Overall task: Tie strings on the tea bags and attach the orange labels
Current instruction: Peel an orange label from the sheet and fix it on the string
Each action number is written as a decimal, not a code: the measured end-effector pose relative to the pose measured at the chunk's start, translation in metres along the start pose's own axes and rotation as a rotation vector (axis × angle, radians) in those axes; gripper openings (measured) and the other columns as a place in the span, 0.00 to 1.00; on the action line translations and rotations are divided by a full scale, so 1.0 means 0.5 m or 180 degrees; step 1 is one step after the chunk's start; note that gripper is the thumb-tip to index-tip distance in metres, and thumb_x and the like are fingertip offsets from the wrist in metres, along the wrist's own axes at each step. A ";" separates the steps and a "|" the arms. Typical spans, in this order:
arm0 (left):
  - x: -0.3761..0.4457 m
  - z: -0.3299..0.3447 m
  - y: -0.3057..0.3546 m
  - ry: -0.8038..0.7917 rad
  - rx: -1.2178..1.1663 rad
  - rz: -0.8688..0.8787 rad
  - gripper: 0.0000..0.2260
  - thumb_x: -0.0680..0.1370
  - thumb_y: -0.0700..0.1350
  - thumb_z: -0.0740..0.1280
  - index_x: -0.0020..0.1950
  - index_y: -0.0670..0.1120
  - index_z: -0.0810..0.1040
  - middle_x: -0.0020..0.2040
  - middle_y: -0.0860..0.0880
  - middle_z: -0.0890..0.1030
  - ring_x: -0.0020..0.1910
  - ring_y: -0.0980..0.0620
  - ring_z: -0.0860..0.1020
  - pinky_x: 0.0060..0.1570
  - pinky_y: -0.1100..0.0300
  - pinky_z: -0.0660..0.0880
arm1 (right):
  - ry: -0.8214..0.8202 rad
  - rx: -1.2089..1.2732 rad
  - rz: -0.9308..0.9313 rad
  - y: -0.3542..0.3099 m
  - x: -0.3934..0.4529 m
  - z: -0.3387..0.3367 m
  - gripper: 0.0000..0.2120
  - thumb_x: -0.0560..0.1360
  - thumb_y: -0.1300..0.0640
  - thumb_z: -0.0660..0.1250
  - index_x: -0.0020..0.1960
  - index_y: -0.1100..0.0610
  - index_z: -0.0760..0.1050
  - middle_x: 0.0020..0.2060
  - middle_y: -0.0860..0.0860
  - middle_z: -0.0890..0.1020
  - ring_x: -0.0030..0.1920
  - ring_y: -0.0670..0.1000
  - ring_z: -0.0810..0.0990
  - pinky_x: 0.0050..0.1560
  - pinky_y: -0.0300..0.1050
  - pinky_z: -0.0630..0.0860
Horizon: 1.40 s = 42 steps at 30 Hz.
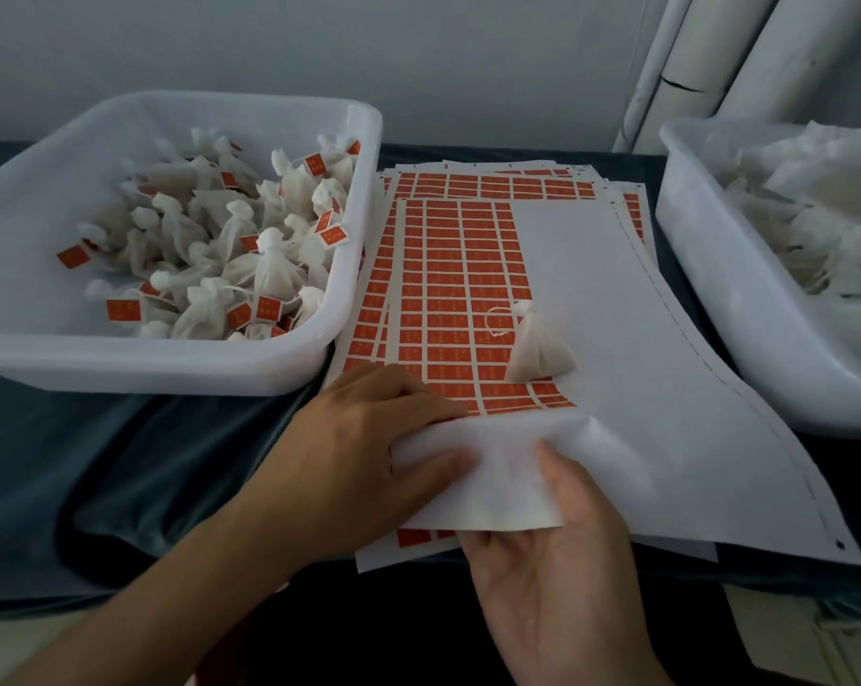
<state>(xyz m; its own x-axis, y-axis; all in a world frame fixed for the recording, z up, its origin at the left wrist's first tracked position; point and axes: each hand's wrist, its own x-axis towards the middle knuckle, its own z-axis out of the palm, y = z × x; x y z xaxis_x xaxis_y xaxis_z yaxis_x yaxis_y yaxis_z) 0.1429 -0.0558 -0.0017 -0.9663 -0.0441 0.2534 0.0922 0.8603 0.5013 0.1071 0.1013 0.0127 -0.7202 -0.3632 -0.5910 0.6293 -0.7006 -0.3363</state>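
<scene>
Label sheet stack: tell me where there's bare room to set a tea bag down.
Free: the white peeled part of the top sheet, between the tea bag and the right bin. Crowded: the near edge, held by the left hand and right hand; the left bin, full of bags.

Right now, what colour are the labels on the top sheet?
Orange labels on white backing, seen in the head view.

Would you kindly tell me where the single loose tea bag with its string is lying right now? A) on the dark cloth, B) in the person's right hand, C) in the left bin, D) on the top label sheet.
D: the loose tea bag rests on the top label sheet, apart from both hands and both bins.
</scene>
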 end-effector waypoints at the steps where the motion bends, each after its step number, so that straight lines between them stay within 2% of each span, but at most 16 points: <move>1: 0.001 -0.001 0.000 0.0067 -0.0029 0.0006 0.19 0.77 0.66 0.66 0.61 0.57 0.83 0.56 0.62 0.80 0.56 0.61 0.78 0.58 0.54 0.80 | -0.0022 0.0008 0.0018 -0.001 -0.003 -0.003 0.12 0.83 0.52 0.59 0.52 0.59 0.76 0.42 0.61 0.87 0.52 0.63 0.83 0.56 0.61 0.76; 4: 0.003 -0.005 0.001 0.0188 -0.0166 -0.0077 0.18 0.76 0.66 0.65 0.56 0.58 0.85 0.53 0.64 0.81 0.52 0.63 0.80 0.56 0.57 0.81 | -0.0291 -0.0186 0.0199 0.000 -0.002 -0.027 0.13 0.78 0.51 0.66 0.49 0.60 0.82 0.42 0.61 0.88 0.49 0.61 0.85 0.49 0.60 0.81; 6: 0.005 -0.008 0.003 0.0189 -0.0264 -0.0176 0.17 0.76 0.67 0.65 0.54 0.59 0.85 0.50 0.66 0.81 0.51 0.65 0.80 0.54 0.62 0.80 | -0.0410 -0.0339 0.0355 0.002 -0.005 -0.032 0.13 0.73 0.52 0.69 0.46 0.61 0.86 0.45 0.61 0.87 0.46 0.60 0.87 0.50 0.57 0.83; 8: 0.006 -0.011 0.005 0.0138 -0.0463 -0.0368 0.17 0.75 0.68 0.66 0.51 0.59 0.86 0.48 0.67 0.82 0.51 0.66 0.80 0.51 0.70 0.77 | -0.0185 -0.0353 0.0239 0.005 0.002 -0.032 0.11 0.77 0.55 0.66 0.51 0.61 0.82 0.45 0.61 0.87 0.46 0.60 0.87 0.59 0.61 0.80; 11: 0.009 -0.012 0.006 0.0103 -0.0844 -0.0747 0.08 0.74 0.63 0.69 0.45 0.61 0.84 0.47 0.68 0.82 0.50 0.65 0.80 0.47 0.75 0.74 | -0.0074 -0.0423 0.0050 0.010 0.002 -0.019 0.16 0.72 0.52 0.69 0.59 0.53 0.79 0.49 0.57 0.88 0.47 0.59 0.88 0.53 0.60 0.81; 14: 0.013 -0.011 0.000 0.0050 -0.1056 -0.1010 0.05 0.75 0.57 0.71 0.42 0.60 0.84 0.46 0.68 0.83 0.48 0.67 0.81 0.43 0.75 0.74 | -0.0149 -0.0457 -0.0070 0.012 -0.003 -0.027 0.19 0.71 0.52 0.70 0.62 0.52 0.79 0.51 0.56 0.88 0.49 0.59 0.88 0.54 0.60 0.81; 16: 0.013 -0.010 -0.004 0.0072 -0.1063 -0.1081 0.06 0.76 0.56 0.71 0.40 0.58 0.84 0.43 0.68 0.83 0.46 0.68 0.81 0.41 0.76 0.73 | -0.0202 -0.0414 -0.0010 0.012 -0.003 -0.030 0.22 0.71 0.53 0.71 0.65 0.53 0.79 0.54 0.58 0.87 0.53 0.62 0.87 0.60 0.63 0.79; 19: 0.010 -0.007 -0.005 0.0097 -0.1014 -0.1020 0.05 0.77 0.54 0.71 0.41 0.57 0.84 0.42 0.66 0.83 0.45 0.65 0.81 0.43 0.76 0.73 | -0.0143 -0.0378 0.0030 0.013 0.000 -0.027 0.25 0.67 0.52 0.74 0.64 0.54 0.79 0.52 0.58 0.87 0.53 0.62 0.87 0.63 0.64 0.78; 23: -0.002 -0.008 0.002 0.0067 -0.0937 -0.0680 0.07 0.76 0.61 0.69 0.48 0.60 0.83 0.48 0.64 0.82 0.49 0.59 0.81 0.46 0.70 0.75 | -0.0282 -0.0328 -0.0104 0.024 -0.004 -0.030 0.33 0.60 0.56 0.80 0.65 0.50 0.80 0.56 0.57 0.86 0.55 0.62 0.86 0.62 0.65 0.77; 26: -0.008 -0.012 0.008 -0.0159 -0.0768 -0.0502 0.17 0.73 0.70 0.67 0.55 0.62 0.82 0.54 0.68 0.79 0.53 0.62 0.78 0.49 0.72 0.73 | -0.0301 -0.0338 -0.0171 0.032 -0.007 -0.039 0.32 0.57 0.59 0.80 0.61 0.49 0.83 0.55 0.57 0.87 0.54 0.63 0.86 0.62 0.68 0.77; 30: -0.007 -0.012 0.012 -0.0104 -0.0591 -0.0463 0.21 0.71 0.69 0.67 0.58 0.61 0.83 0.51 0.69 0.78 0.54 0.66 0.77 0.49 0.73 0.75 | -0.0291 -0.0504 -0.0232 0.033 -0.004 -0.041 0.28 0.62 0.63 0.77 0.61 0.49 0.82 0.53 0.58 0.87 0.51 0.63 0.87 0.57 0.68 0.80; 35: -0.005 -0.013 0.020 0.0043 -0.0508 -0.0401 0.20 0.72 0.67 0.65 0.54 0.58 0.86 0.47 0.69 0.79 0.51 0.65 0.79 0.51 0.69 0.75 | -0.0229 -0.0661 -0.0255 0.036 0.001 -0.044 0.25 0.66 0.66 0.74 0.62 0.52 0.81 0.52 0.58 0.87 0.51 0.62 0.87 0.55 0.63 0.82; 39: 0.002 -0.012 0.017 0.0065 -0.0704 -0.0612 0.17 0.71 0.67 0.65 0.49 0.59 0.86 0.47 0.68 0.81 0.49 0.66 0.80 0.48 0.75 0.74 | -0.0246 -0.0698 -0.0303 0.037 0.003 -0.047 0.24 0.62 0.64 0.75 0.57 0.51 0.82 0.50 0.58 0.88 0.47 0.61 0.88 0.49 0.60 0.83; 42: 0.005 -0.006 0.011 0.0058 -0.0929 -0.0819 0.08 0.73 0.60 0.70 0.45 0.59 0.86 0.47 0.69 0.82 0.49 0.66 0.80 0.49 0.77 0.72 | -0.0293 -0.0719 -0.0307 0.040 0.004 -0.050 0.27 0.61 0.63 0.76 0.59 0.51 0.82 0.51 0.58 0.87 0.49 0.61 0.88 0.50 0.62 0.83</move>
<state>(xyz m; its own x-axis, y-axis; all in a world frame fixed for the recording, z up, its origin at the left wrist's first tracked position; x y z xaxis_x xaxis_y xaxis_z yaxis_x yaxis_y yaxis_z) 0.1415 -0.0529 0.0043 -0.9626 -0.2510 0.1020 -0.0858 0.6395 0.7640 0.1252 0.1020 -0.0136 -0.7971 -0.3630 -0.4826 0.5982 -0.5835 -0.5492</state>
